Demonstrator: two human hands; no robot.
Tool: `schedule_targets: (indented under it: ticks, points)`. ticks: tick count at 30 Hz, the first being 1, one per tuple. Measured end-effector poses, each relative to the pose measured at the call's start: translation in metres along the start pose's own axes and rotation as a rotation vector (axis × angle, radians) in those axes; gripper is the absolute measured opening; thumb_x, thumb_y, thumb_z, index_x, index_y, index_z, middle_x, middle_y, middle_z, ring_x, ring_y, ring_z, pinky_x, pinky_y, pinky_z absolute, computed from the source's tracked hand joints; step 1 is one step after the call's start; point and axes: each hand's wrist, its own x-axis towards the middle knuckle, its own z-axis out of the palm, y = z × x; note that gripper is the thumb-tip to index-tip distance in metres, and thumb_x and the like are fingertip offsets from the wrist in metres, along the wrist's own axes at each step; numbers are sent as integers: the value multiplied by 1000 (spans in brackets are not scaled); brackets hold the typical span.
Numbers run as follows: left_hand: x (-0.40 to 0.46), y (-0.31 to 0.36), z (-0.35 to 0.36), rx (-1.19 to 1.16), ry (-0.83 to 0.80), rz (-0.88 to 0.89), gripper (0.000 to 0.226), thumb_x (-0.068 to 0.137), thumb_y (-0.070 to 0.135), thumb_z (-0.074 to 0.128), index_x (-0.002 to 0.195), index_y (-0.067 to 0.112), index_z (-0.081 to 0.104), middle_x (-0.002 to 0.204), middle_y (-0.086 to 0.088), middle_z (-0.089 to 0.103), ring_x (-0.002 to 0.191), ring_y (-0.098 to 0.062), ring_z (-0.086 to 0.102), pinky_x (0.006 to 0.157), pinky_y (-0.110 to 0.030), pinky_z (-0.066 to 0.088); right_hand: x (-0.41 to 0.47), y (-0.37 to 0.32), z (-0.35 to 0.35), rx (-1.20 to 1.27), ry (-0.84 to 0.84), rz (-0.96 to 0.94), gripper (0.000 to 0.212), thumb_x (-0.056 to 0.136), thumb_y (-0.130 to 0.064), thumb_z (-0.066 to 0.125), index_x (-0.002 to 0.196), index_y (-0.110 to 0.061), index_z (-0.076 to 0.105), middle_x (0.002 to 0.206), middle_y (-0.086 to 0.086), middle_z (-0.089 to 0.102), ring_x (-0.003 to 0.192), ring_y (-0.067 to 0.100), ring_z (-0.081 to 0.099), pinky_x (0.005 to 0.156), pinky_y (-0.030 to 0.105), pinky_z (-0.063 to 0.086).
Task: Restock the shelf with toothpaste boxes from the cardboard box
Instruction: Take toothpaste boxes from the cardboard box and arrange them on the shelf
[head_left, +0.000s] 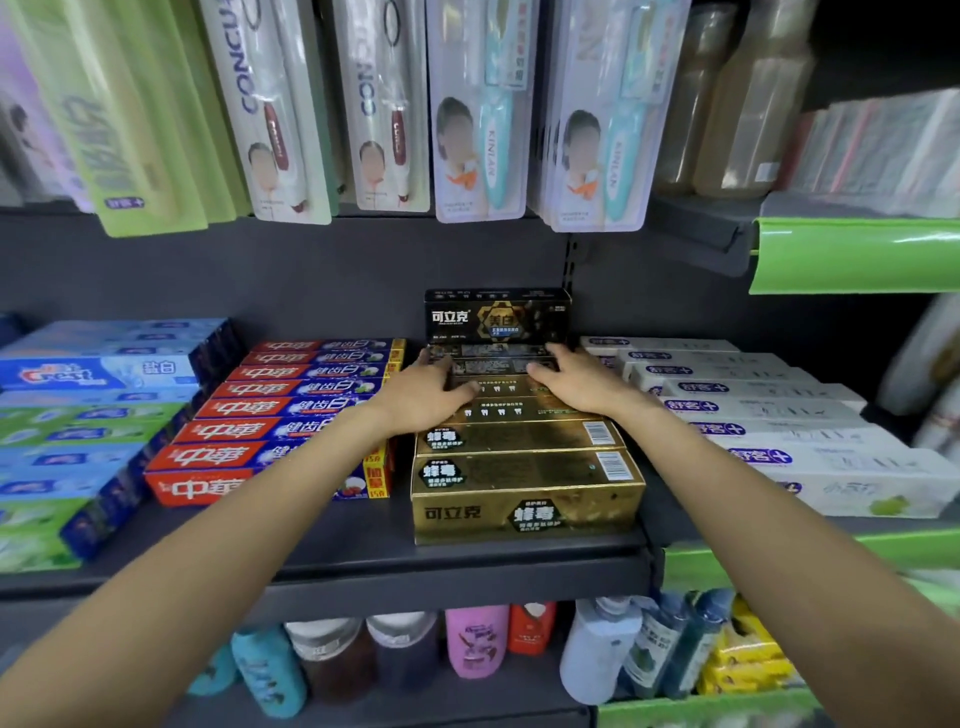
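The gold toothpaste boxes (524, 457) lay in a row running back to an upright black box (496, 317) on the shelf (363, 566); my left hand (428, 389) and right hand (569, 379) pressed flat, fingers spread, on the rear ones. I judged restocking well along (the cardboard box was out of view).

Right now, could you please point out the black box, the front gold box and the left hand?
black box (497, 317): head view, front face.
front gold box (524, 512): head view, front face.
left hand (423, 387): head view, back of hand.
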Motion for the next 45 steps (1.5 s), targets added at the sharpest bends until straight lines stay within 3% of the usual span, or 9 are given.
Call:
schedule_targets:
  ticks: [3, 6, 14, 24, 30, 35, 40, 43, 45]
  points:
    - [0, 4, 2, -81, -50, -44, 65, 96, 51, 35, 149, 17, 18, 158, -10, 11, 146, -21, -2, 114, -35, 18, -3, -3, 5, 13, 19, 15, 66, 97, -52, 34, 151, -19, 15, 156, 12, 17, 142, 30, 23, 112, 42, 24]
    - [2, 6, 6, -161, -12, -80, 67, 96, 49, 37, 150, 15, 16, 158, -12, 3, 146, -21, -8, 115, -34, 14, -2, -4, 5, 38, 10, 18, 65, 98, -51, 35, 151, -20, 14, 157, 11, 15, 143, 29, 20, 113, 43, 22]
    - [0, 14, 9, -214, 98, -97, 63, 92, 46, 49, 145, 19, 29, 155, -12, 15, 142, -26, 21, 110, -33, 25, -6, -4, 2, 2, 34, 14, 65, 97, -50, 35, 151, -17, 17, 155, 13, 22, 141, 31, 25, 114, 43, 26]
    - [-1, 15, 10, -205, 81, -85, 61, 94, 46, 46, 146, 17, 28, 157, -10, 13, 145, -23, 10, 113, -33, 19, -8, -6, 1, -5, 28, 34, 64, 98, -50, 33, 151, -17, 15, 156, 13, 18, 142, 31, 22, 114, 43, 24]
    - [-3, 12, 6, -140, 67, -116, 66, 96, 52, 35, 148, 15, 21, 157, -15, 8, 146, -28, 2, 116, -40, 12, -27, -7, -8, 29, 22, -7, 67, 97, -53, 33, 151, -17, 17, 157, 12, 16, 144, 28, 17, 115, 40, 18]
    - [-44, 22, -1, -49, 159, 66, 60, 98, 47, 33, 147, 15, 26, 156, -11, 17, 144, -26, 13, 115, -36, 13, -77, 5, -17, 1, 24, -77, 62, 98, -50, 32, 150, -18, 19, 157, 8, 19, 145, 24, 15, 116, 39, 16]
    - [-84, 28, 7, 2, -83, 8, 84, 84, 69, 35, 151, 23, 11, 159, -9, 1, 146, -26, 1, 117, -39, 4, -112, 10, -6, 0, 1, -99, 69, 95, -57, 33, 150, -18, 20, 155, 12, 24, 141, 28, 26, 114, 42, 24]
    - [-91, 36, 17, -29, -118, -49, 106, 66, 81, 38, 151, 26, 5, 158, -8, -7, 145, -33, -7, 118, -48, 3, -120, 4, 2, 13, -12, -87, 66, 97, -50, 34, 151, -17, 15, 158, 12, 11, 146, 24, 11, 114, 35, 15]
    - [-90, 39, 19, -10, -109, -55, 118, 57, 85, 40, 151, 24, 3, 158, -9, -8, 144, -35, -8, 117, -48, 4, -121, 3, 4, 47, 2, -80, 65, 97, -51, 34, 151, -20, 15, 159, 11, 7, 146, 24, 11, 114, 35, 15]
